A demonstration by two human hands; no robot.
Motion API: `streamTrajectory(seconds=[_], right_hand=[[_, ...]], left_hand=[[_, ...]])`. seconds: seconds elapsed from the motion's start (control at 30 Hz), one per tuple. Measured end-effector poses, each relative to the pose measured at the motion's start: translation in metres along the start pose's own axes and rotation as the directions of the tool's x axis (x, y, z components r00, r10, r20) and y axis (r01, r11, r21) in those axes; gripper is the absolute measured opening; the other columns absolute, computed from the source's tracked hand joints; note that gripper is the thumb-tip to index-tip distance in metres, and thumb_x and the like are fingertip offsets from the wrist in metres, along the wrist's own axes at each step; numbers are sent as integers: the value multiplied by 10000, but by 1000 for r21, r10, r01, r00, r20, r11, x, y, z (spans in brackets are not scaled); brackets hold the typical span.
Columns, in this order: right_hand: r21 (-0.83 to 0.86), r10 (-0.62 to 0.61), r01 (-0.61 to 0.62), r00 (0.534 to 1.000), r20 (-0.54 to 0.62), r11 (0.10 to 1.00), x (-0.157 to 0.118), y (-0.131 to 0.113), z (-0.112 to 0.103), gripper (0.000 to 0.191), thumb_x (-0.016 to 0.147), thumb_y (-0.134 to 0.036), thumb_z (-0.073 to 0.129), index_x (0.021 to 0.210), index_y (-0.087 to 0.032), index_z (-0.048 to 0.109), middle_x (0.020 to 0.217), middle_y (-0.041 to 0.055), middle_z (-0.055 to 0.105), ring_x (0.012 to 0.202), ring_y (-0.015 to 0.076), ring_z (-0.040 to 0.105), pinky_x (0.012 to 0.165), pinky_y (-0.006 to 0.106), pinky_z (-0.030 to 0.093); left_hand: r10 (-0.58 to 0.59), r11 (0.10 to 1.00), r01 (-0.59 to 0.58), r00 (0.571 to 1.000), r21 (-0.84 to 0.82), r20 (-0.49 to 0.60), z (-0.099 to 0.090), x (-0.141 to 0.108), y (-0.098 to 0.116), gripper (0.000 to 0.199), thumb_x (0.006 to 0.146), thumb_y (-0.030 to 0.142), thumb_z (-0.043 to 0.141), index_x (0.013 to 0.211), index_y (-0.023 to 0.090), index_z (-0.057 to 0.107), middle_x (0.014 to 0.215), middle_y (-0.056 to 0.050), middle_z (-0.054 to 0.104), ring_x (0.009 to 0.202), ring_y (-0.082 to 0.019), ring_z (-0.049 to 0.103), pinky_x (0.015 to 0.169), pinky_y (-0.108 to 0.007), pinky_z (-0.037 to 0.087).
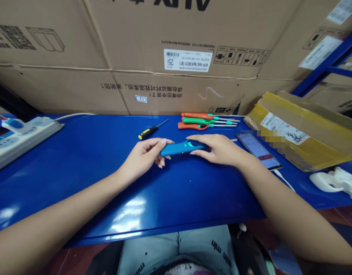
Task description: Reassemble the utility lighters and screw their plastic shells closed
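Note:
Between my two hands, a blue long-nosed gas lighter [176, 149] is held sideways just above the blue table. My left hand [145, 152] is closed round its handle end, thumb on top. The fingers and thumb of my right hand [214, 148] pinch the lighter near its trigger, and a bit of the metal nozzle shows past that hand. Behind my hands lie more lighters: a green one [193, 120] between an upper orange one [197, 115] and a lower orange one [190, 125]. A black and yellow screwdriver [148, 132] rests behind my left hand.
A white power strip [19, 139] lies at the left. On the right are a phone [258, 150] with a cable, a yellow-taped carton [304, 130] and a white object [326, 180]. A large cardboard box [78, 82] stands along the table's back edge.

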State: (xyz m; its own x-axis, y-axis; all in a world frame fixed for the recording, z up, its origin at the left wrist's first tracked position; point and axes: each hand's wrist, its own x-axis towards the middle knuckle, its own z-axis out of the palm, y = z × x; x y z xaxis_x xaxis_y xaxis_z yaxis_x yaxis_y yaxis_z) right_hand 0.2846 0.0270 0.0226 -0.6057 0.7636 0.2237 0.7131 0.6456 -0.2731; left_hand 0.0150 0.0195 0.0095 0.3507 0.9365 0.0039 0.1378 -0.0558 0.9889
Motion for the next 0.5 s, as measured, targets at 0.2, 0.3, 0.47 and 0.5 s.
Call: streamTrajectory(seconds=[0.2, 0.3, 0.47, 0.5], right_hand=[[1, -15, 15, 1000, 18, 1000, 0, 0, 1, 452, 992, -425, 558, 1391, -215, 593, 1395, 85, 664, 1249, 284, 650, 1041, 421, 503], [-21, 5, -4, 999, 53, 1000, 1, -2, 0, 365, 1027, -430, 475, 1253, -210, 658, 1235, 89, 740, 1101, 267, 701, 901, 370, 514], [-46, 48, -43, 992, 118, 998, 2, -5, -4, 410, 1051, -442, 368, 828, -189, 600, 787, 53, 686, 672, 181, 593, 627, 295, 371], [-45, 42, -37, 993, 115, 998, 2, -5, -4, 400, 1049, -437, 373, 815, -191, 586, 783, 50, 677, 665, 174, 576, 625, 292, 358]], left_hand=[[28, 999, -28, 1000, -31, -5, 1, 0, -2, 496, 932, 539, 626, 1189, 124, 712, 685, -24, 685, 558, -130, 634, 587, -262, 568], [9, 998, -9, 1000, -58, -1, 2, 0, -2, 500, 942, 559, 599, 1140, 114, 713, 759, -50, 703, 550, -120, 613, 549, -252, 547], [147, 979, -147, 989, 143, 10, 1, -4, -3, 499, 972, 587, 533, 1009, 119, 704, 702, -33, 673, 581, -126, 612, 581, -242, 534], [198, 956, -200, 980, 213, 34, 1, -5, -3, 479, 985, 565, 524, 1043, 125, 701, 691, -22, 665, 589, -125, 615, 594, -237, 531]])
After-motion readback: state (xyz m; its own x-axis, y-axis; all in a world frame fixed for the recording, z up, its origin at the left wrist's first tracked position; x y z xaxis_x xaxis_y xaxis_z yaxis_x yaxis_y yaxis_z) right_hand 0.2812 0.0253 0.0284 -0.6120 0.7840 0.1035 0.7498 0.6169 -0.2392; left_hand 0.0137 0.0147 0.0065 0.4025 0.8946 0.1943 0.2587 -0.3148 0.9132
